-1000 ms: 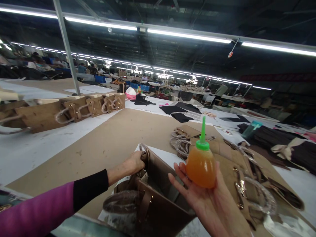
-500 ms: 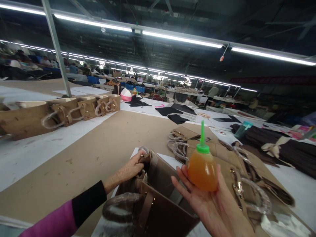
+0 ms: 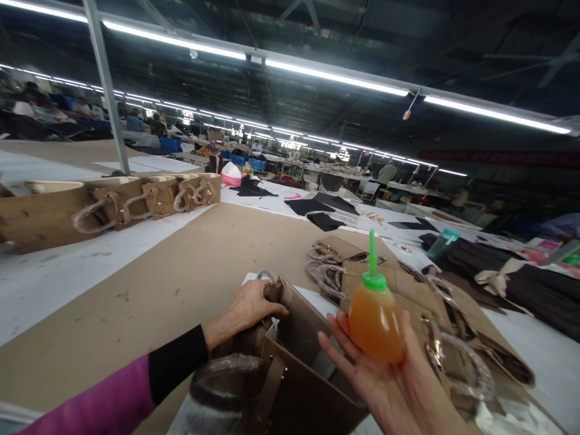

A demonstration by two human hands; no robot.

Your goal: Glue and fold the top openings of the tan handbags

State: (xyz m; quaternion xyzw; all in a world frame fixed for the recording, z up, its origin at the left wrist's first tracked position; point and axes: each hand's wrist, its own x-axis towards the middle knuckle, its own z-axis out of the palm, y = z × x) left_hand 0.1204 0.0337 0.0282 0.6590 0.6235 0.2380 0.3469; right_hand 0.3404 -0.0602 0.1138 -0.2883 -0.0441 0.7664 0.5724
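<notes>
Squeeze bottle (image 3: 376,323), amber inside, green nozzle (image 3: 372,254) pointing up. How does it handle?

– Fairly light, I'd judge, though it looks well filled. Walls probably thin and soft; a hard grip would likely push liquid up the nozzle. Surface smooth, perhaps slick. Best hold: round the broad lower body, gently.

And the right hand (image 3: 385,393)?

– Palm up, fingers spread, bottle cradled between fingers and thumb. Loose hold; no squeeze showing.

Tote bag (image 3: 308,402)?

– Brown, mouth open, leather-like; true material uncertain. Panels look fairly stiff, so the rim should give a firm hold. Looped handle (image 3: 231,364) is wrapped in clear film; likely slippery.

Left hand (image 3: 251,305)?

– Closed on the bag's upper edge, thumb toward the inside. Fingertips partly hidden.

Positions, then.

– Bag is at the table (image 3: 181,254), under the left hand, its opening between both hands. Bottle sits in the right hand, just right of that opening; whether hand or bottle touches the bag, I cannot tell. Flat-lying bags (image 3: 405,281) spread beyond the bottle to the right. Row of standing bags (image 3: 45,211) at far left, well apart from either hand.
</notes>
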